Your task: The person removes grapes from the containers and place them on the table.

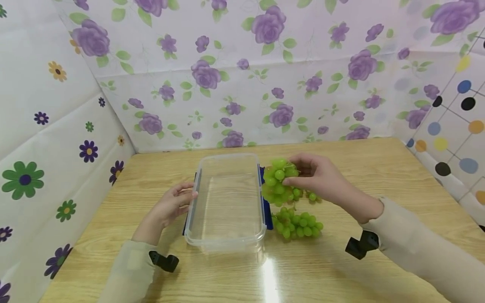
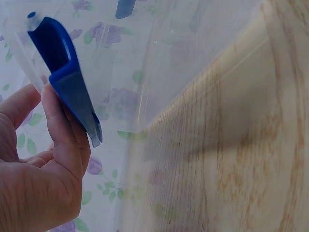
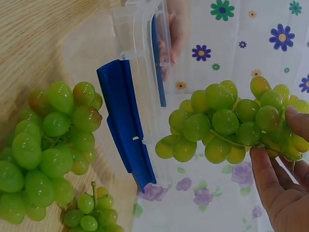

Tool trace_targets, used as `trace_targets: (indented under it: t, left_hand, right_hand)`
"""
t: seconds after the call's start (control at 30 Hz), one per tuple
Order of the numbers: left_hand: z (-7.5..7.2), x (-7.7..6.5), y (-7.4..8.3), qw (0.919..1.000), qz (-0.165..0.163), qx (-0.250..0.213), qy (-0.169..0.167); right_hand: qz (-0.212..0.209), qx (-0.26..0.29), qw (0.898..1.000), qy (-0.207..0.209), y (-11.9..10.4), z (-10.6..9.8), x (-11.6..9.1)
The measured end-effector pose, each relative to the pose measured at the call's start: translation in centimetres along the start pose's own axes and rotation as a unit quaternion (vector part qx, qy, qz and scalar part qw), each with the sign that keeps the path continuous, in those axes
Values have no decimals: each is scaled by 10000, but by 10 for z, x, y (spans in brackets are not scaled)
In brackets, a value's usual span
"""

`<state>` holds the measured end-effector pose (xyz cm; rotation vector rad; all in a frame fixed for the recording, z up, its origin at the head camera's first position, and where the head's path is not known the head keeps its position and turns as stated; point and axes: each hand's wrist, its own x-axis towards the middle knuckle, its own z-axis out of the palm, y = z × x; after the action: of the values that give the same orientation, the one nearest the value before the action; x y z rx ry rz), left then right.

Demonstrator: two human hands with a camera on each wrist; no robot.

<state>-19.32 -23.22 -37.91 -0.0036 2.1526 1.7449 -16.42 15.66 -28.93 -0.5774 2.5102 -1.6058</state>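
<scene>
A clear plastic container [image 1: 233, 240], its blue side latches folded outward, stands lidless on the table. At its left side, my left hand [image 1: 175, 204] holds the rim, with fingers against the blue latch [image 2: 72, 87] in the left wrist view. My right hand [image 1: 320, 176] pinches a bunch of green grapes [image 1: 278, 181] by its stem end, raised beside the container's right rim. In the right wrist view this bunch [image 3: 231, 121] hangs sideways from the thumb and fingers. Below it, a second bunch of grapes [image 1: 299, 223] lies on the table near the right latch.
More grapes [image 1: 312, 196] lie on the table behind the raised bunch, partly hidden by it and by the right hand. The wooden table [image 1: 360, 168] is bordered by flower-patterned cloth [image 1: 242, 97] at the back and patterned sheets at both sides.
</scene>
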Motion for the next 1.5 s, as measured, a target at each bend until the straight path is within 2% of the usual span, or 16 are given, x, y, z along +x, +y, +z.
trace_targets:
  t: [0.4, 0.8, 1.07, 1.27, 1.5]
  left_hand:
    - [-1, 1, -1, 10000, -6, -92, -28]
    - [0, 5, -3, 9999, -34, -130, -49]
    - [-1, 4, -3, 9999, -70, -157, -22]
    - [-1, 3, -4, 9998, -36, -178, -64]
    - [-2, 3, -3, 9996, -13, -279, -52]
  right_hand:
    - [118, -222, 9996, 98, 9, -11, -16]
    - [586, -798, 9940, 462, 30, -25, -38]
    - [716, -1025, 9905, 581, 42, -30, -47]
    - [676, -1086, 9895, 668, 51, -31, -54]
    - [886, -1083, 9868, 820, 60, -39, -64]
